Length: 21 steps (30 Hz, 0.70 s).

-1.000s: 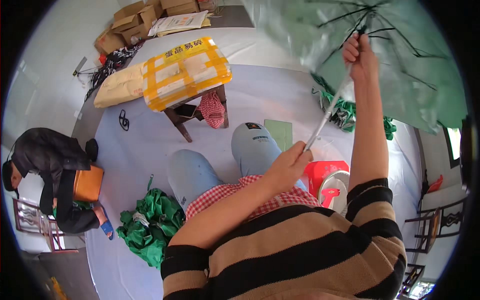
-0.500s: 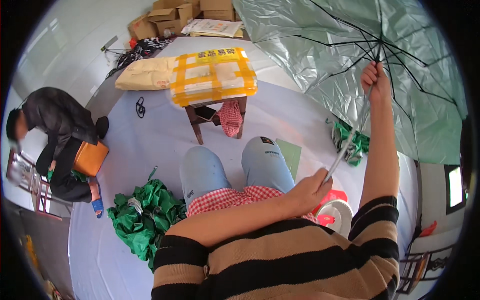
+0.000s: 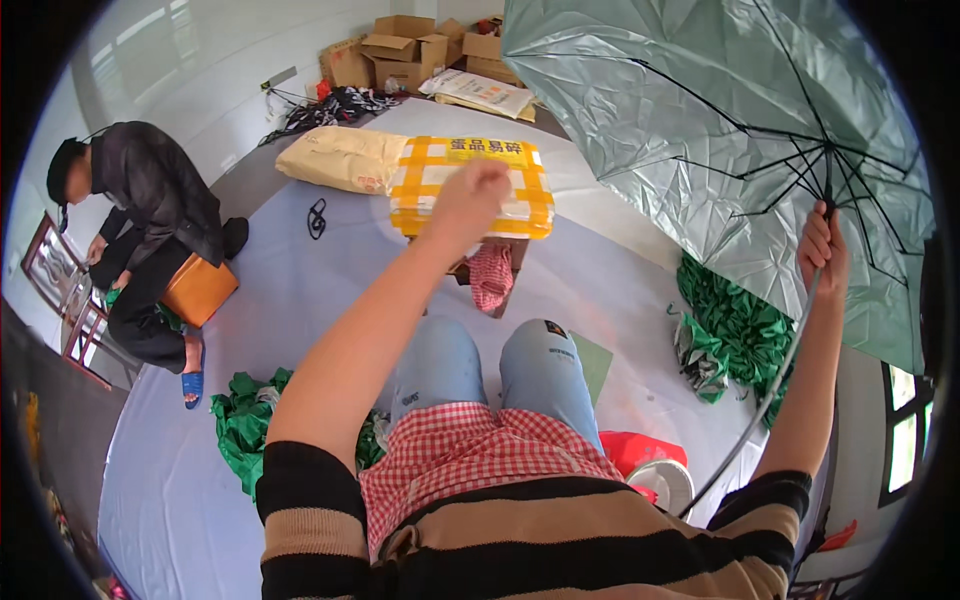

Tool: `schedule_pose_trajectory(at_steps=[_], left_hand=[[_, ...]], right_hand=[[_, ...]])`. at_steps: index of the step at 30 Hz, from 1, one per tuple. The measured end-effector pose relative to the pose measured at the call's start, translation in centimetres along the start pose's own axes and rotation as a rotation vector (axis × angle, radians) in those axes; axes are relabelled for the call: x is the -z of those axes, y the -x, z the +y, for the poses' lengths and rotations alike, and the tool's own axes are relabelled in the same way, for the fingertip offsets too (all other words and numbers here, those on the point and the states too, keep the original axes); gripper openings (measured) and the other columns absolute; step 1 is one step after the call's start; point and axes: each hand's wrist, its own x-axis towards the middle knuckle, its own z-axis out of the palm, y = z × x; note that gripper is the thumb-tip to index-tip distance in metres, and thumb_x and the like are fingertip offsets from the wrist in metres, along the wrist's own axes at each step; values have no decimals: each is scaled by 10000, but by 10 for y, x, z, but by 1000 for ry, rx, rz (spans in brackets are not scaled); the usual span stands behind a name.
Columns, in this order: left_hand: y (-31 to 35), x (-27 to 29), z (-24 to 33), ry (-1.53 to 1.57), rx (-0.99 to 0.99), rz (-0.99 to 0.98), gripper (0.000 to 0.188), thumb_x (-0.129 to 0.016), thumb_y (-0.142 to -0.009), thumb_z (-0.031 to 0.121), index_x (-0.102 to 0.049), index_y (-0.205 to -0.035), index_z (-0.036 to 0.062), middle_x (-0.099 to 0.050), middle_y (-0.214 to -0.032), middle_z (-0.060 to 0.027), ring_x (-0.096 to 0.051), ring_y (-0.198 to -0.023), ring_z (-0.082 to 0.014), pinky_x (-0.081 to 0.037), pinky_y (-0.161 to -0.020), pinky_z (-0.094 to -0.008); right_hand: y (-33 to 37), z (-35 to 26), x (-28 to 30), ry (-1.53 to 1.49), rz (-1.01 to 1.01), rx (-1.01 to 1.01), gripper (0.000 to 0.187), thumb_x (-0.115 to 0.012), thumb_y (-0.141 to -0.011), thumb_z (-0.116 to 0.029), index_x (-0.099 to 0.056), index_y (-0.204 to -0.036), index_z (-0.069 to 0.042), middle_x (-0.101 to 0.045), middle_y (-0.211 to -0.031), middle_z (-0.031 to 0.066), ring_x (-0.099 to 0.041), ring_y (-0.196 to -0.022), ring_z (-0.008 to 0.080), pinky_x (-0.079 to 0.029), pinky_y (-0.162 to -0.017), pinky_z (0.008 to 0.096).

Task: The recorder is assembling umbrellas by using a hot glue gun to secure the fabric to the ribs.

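Observation:
An open umbrella (image 3: pixel 660 110), silvery inside with black ribs, fills the upper right. My right hand (image 3: pixel 825 250) is closed around its shaft just below the rib hub, and the thin metal rod (image 3: pixel 765 408) runs down past my forearm toward my waist. My left hand (image 3: pixel 472 205) is off the umbrella, raised in front of the box (image 3: pixel 545 190) wrapped in yellow and white tape. Motion blurs its fingers, so I cannot tell whether they are closed or hold anything. The box rests on a small wooden stool (image 3: pixel 513 255), with a red checked cloth (image 3: pixel 490 277) hanging below.
Crumpled green fabric (image 3: pixel 240 430) lies at my left, with another green heap (image 3: pixel 735 325) at right. A white bucket (image 3: pixel 664 484) and red bag (image 3: pixel 643 450) are beside my thigh. A person (image 3: pixel 160 200) sits at left on an orange stool (image 3: pixel 200 290). Cardboard boxes (image 3: pixel 403 45) stand behind.
My left hand has let go of the umbrella's shaft and moved up and left to the taped box. My right hand still grips the umbrella, which now appears lower and farther right.

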Motion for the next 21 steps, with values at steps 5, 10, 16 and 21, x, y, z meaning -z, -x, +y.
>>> schedule_pose_trajectory(at_steps=[5,10,16,21], left_hand=[[-34,38,30,-82,-159,208,548,-665,-889,237,-480,-1347,-1,-588,-1254,-147,-609,-1067,-222,-517,-860,-305],[-50,38,70,-98,-302,212,590,-691,-856,262,-474,-1343,10,-590,-1277,-151,-622,-1060,-235,-525,-841,-314],[-46,56,156,-158,-559,38,702,-664,-892,170,-300,-1460,-21,-565,-1257,-194,-600,-1082,-230,-501,-904,-348],[-34,80,179,-263,-672,157,730,-686,-880,184,-304,-1474,-2,-536,-1298,-217,-590,-1120,-263,-505,-923,-353]], right_hand=[[4,3,-3,87,-75,-63,350,-388,-1079,-286,-477,-1178,37,-371,-721,3,-319,-467,64,-286,-354,210],[2,9,-18,470,381,12,471,-418,-1065,-373,-533,-1283,29,-316,-631,-63,-294,-466,38,-249,-376,217],[-3,8,-35,1311,650,110,497,-570,-981,-459,-653,-1115,12,-382,-615,-66,-341,-461,25,-244,-405,226],[-6,-3,-23,1459,754,230,453,-645,-935,-434,-676,-1001,14,-431,-588,-55,-382,-429,35,-267,-396,234]])
